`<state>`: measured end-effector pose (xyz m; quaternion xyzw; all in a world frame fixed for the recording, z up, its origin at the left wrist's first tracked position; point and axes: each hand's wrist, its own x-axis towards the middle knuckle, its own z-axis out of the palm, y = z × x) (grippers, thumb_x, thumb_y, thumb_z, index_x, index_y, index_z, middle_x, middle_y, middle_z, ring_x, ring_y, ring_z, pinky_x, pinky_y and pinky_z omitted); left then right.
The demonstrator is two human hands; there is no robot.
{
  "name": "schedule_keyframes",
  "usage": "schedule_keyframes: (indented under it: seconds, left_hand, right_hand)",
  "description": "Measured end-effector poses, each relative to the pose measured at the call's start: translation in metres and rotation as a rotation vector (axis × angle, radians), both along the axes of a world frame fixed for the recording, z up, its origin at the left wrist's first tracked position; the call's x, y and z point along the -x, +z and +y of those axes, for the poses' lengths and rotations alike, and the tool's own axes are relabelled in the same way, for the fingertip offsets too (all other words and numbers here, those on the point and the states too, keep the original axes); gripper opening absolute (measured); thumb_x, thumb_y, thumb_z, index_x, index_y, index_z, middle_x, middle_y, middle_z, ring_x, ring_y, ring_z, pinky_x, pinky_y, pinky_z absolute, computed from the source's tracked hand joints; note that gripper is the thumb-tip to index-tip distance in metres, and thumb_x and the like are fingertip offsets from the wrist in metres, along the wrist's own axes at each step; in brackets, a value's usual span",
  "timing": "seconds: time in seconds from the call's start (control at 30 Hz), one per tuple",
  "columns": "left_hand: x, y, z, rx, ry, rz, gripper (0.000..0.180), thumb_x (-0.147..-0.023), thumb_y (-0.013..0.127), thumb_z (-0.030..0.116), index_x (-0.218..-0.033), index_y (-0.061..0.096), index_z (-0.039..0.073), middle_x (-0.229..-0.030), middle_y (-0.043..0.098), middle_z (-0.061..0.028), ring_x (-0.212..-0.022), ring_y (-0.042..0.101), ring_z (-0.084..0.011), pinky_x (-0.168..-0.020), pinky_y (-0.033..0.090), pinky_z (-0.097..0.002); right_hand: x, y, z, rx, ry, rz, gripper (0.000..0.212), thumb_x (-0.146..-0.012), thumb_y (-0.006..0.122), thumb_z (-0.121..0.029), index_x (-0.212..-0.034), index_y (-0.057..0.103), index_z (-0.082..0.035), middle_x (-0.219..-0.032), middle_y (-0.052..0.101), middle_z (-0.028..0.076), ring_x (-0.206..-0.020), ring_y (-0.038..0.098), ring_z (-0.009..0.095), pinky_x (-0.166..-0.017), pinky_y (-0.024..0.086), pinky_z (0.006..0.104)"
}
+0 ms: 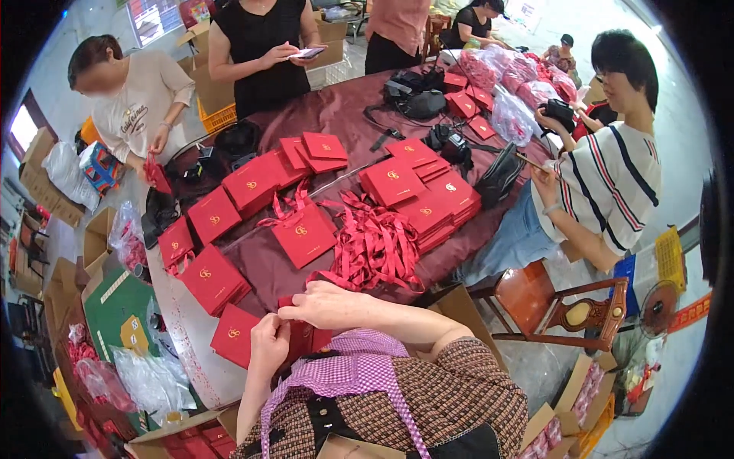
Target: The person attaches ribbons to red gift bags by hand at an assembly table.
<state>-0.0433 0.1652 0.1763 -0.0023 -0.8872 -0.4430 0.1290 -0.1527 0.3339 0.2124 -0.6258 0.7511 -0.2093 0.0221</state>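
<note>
At the near edge of the table, my left hand (269,341) and my right hand (321,306) are closed close together on a small red gift bag (301,341). Fingers and forearm cover much of that bag. Just beyond my right hand lies a tangled heap of red ribbons (375,243). A finished-looking red bag with ribbon handles (303,234) rests flat beside the heap. Left of my hands are a red bag with a gold emblem (232,333) and a stack of similar ones (214,278). More flat red bags (436,206) are piled behind the ribbons.
A dark red cloth (336,115) covers the table. Black camera bags (417,96) lie toward the back. Co-workers stand around: one at left (145,92) handles a red bag, one at right (604,153) holds a device. A wooden chair (535,302) and open cartons (569,390) are to my right.
</note>
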Motion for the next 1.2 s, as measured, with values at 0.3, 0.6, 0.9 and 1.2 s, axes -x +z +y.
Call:
schedule_keyframes:
  seconds: [0.3, 0.6, 0.9, 1.2]
  left_hand:
    - [0.001, 0.005, -0.002, 0.014, -0.024, 0.024, 0.002, -0.076, 0.058, -0.003, -0.078, 0.058, -0.003, -0.071, 0.058, -0.0165, -0.064, 0.059, -0.0305, -0.058, 0.045, -0.0354]
    - [-0.011, -0.011, -0.049, -0.895, 0.237, -0.214, 0.006, -0.086, 0.059, 0.004, -0.089, 0.063, 0.001, -0.071, 0.061, -0.0020, -0.061, 0.057, -0.0095, -0.058, 0.045, -0.0217]
    - [-0.013, -0.039, -0.105, -1.162, 0.350, -0.068, 0.011, -0.088, 0.057, 0.007, -0.096, 0.061, 0.001, -0.073, 0.058, -0.0040, -0.065, 0.055, -0.0142, -0.058, 0.044, -0.0250]
    - [-0.014, 0.003, -0.023, 0.190, 0.205, 0.169, 0.015, -0.072, 0.071, 0.009, -0.085, 0.065, 0.006, -0.089, 0.054, -0.0097, -0.088, 0.053, -0.0278, -0.078, 0.043, -0.0384]
  right_hand:
    - [-0.004, -0.016, -0.001, 0.057, 0.004, 0.009, 0.013, -0.082, 0.050, -0.012, -0.094, 0.050, -0.008, -0.069, 0.057, 0.008, -0.066, 0.060, 0.026, -0.066, 0.043, 0.0369]
    - [-0.008, 0.008, 0.006, -0.009, -0.112, -0.248, 0.013, -0.081, 0.049, -0.010, -0.094, 0.050, -0.006, -0.077, 0.062, 0.015, -0.075, 0.062, 0.033, -0.068, 0.042, 0.0423]
    - [0.010, -0.010, 0.009, 0.077, -0.265, -0.486, 0.012, -0.085, 0.053, -0.016, -0.093, 0.053, -0.008, -0.074, 0.062, 0.020, -0.074, 0.062, 0.039, -0.065, 0.048, 0.0474]
    - [0.025, -0.033, -0.010, 0.030, -0.393, -0.769, 0.012, -0.082, 0.056, -0.008, -0.092, 0.054, -0.001, -0.079, 0.061, 0.021, -0.081, 0.062, 0.039, -0.070, 0.047, 0.0425]
